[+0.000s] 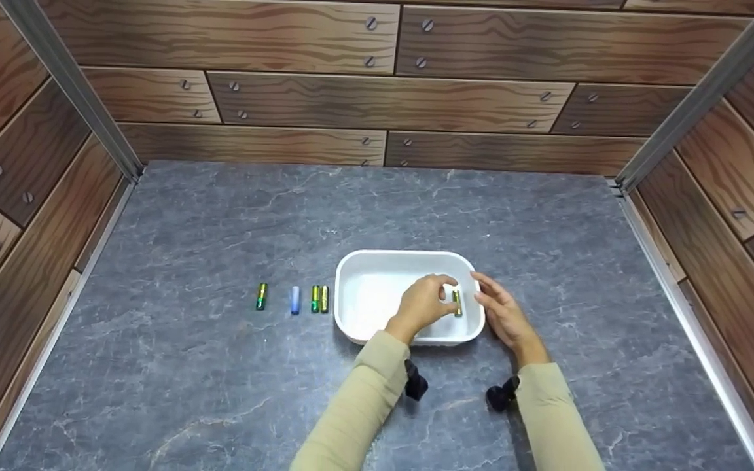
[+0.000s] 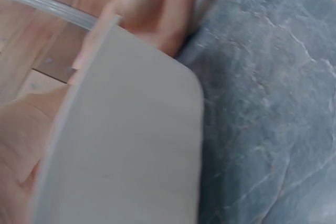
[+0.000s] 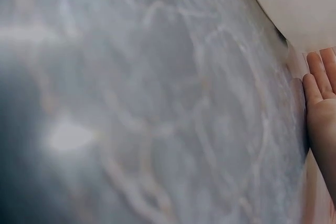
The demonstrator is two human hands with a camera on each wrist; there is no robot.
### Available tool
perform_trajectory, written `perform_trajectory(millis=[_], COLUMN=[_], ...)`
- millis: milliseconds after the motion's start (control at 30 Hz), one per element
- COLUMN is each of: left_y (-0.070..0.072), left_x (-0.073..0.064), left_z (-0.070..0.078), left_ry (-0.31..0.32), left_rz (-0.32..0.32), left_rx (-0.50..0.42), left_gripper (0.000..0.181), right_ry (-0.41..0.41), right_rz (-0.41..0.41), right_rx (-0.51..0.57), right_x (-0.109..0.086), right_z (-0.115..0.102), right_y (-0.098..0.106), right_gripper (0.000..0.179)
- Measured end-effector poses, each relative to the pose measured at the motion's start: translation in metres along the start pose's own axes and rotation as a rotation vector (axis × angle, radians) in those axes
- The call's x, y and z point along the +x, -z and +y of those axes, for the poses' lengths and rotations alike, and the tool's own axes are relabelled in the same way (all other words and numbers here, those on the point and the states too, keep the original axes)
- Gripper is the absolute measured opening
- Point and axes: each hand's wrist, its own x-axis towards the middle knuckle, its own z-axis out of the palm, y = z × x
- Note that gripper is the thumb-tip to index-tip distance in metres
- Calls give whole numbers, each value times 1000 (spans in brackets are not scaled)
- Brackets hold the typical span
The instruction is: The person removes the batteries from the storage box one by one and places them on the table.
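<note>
A white rectangular container [image 1: 367, 338] stands on the grey marbled tabletop. My left hand [image 1: 426, 302] reaches into its right half, thumb and index finger apart in a curve. A green-and-gold battery [image 1: 457, 303] is right at those fingertips; no clear pinch shows. My right hand [image 1: 504, 317] rests against the container's right side, fingers fairly straight at the rim. In the left wrist view the container wall [image 2: 131, 129] hides most of the left hand [image 2: 23, 145], with the right hand [image 2: 157, 11] beyond. The right wrist view shows straight fingers [image 3: 314, 85] beside the container.
Left of the container lie several batteries: a green-and-gold one [image 1: 262, 297], a blue one [image 1: 295, 300] and a close pair [image 1: 315, 299]. Wood-patterned walls [image 1: 298, 98] with metal corner posts [image 1: 694, 98] enclose the table. Small black devices [image 1: 416, 383] sit at both wrists.
</note>
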Motion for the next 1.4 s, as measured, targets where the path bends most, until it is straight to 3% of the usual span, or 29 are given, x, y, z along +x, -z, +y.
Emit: perform_trajectory(millis=[233, 533, 700, 1067, 1400], left_y=[-18, -25, -26, -26, -15], left_x=[6, 6, 6, 7, 6], left_z=[-7, -8, -8, -10, -10], left_ry=[102, 84, 62, 90, 84], left_rz=[-35, -106, -124, -127, -91], left_rx=[32, 265, 335, 309, 204], left_gripper=[51, 60, 57, 54, 52], right_ry=[3, -7, -9, -7, -6], right_rz=[-10, 7, 31, 21, 7], right_rx=[3, 7, 15, 12, -5], right_x=[-2, -2, -1, -1, 1], right_z=[2, 4, 4, 3, 0], right_y=[-1, -5, -5, -3, -1], right_gripper=[35, 37, 36, 37, 38])
